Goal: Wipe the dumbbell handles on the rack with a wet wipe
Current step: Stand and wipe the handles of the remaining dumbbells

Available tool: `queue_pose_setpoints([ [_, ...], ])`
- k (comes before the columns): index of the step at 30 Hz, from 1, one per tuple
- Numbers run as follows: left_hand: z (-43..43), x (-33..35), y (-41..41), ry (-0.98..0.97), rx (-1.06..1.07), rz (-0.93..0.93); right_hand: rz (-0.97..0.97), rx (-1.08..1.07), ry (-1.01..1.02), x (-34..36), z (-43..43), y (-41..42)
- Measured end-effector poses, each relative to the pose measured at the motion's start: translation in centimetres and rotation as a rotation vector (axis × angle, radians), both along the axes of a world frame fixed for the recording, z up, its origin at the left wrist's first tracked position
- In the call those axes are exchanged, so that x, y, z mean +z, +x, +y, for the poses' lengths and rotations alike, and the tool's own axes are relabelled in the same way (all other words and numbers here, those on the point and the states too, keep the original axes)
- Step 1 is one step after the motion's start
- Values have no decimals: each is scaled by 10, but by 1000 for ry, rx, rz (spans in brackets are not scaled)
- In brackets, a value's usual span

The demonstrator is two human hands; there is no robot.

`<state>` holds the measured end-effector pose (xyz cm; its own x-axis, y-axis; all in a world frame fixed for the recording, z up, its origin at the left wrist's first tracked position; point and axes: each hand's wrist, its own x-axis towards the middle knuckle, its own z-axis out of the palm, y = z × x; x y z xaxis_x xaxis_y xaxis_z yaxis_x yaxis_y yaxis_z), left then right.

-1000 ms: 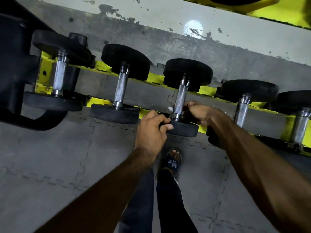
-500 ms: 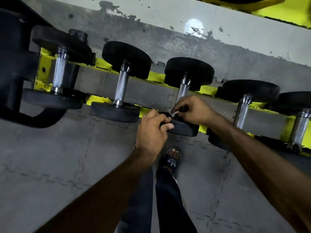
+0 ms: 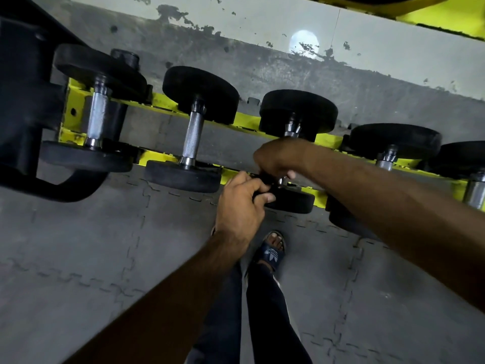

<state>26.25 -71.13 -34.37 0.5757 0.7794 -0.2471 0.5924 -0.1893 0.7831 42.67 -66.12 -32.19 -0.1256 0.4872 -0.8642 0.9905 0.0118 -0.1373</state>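
Several black dumbbells with steel handles lie across a yellow rack (image 3: pixel 246 121). My right hand (image 3: pixel 278 158) is wrapped over the handle of the middle dumbbell (image 3: pixel 298 111), hiding nearly all of the steel; only the top collar shows. The wet wipe is hidden inside that grip. My left hand (image 3: pixel 241 203) grips the rim of that dumbbell's near weight plate (image 3: pixel 294 199). The dumbbell to the left (image 3: pixel 193 137) has its knurled handle fully exposed.
Further dumbbells sit at the far left (image 3: pixel 97 119) and right (image 3: pixel 388 156), (image 3: pixel 476 190). A black frame tube (image 3: pixel 65 187) curves at the lower left. Grey interlocking floor mats (image 3: pixel 105 258) lie below, with my sandalled foot (image 3: pixel 273 250) under the rack.
My right hand has slid from the lower end of the middle dumbbell's handle up over its middle, covering more steel. My left hand has stayed on the near plate.
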Motion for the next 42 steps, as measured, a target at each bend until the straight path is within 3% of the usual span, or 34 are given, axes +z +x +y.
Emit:
queue_pose_setpoints([
  [4, -1, -2, -1, -13, 11, -24, 145, -110, 366, -7, -43, 24],
  [9, 0, 0, -2, -25, -12, -8, 372, -225, 686, -43, -95, 42],
  [14, 0, 3, -2, -23, -17, -8, 148, -875, 938, -56, -89, 49],
  [17, 2, 3, -2, -41, -18, -10, 38, -770, 1080, -47, -91, 42],
  [21, 3, 1, -2, -31, -18, -16, 185, -663, 1092, -45, -100, 36],
  [23, 4, -1, -3, -42, -18, -31, 165, -885, 1141, -48, -95, 35],
  [25, 5, 0, -3, -55, -18, -40, 132, -1359, 1181, -54, -83, 31],
  [30, 8, 4, -1, -69, -20, -4, 342, -2278, 1028, -57, -58, 13],
  [32, 7, 4, -1, -86, -15, -12, 449, -2563, 829, -61, -51, 25],
  [35, 6, 3, -1, -74, -19, -16, 695, -2647, 363, -73, -45, 39],
  [37, 6, 3, -2, -77, -17, -28, 925, -2593, 208, -78, -50, 44],
  [40, 6, 2, 0, -79, -18, -32, 1093, -2519, 143, -76, -58, 46],
  [42, 6, 1, 0, -81, -7, -46, 964, -2555, 264, -72, -60, 41],
])
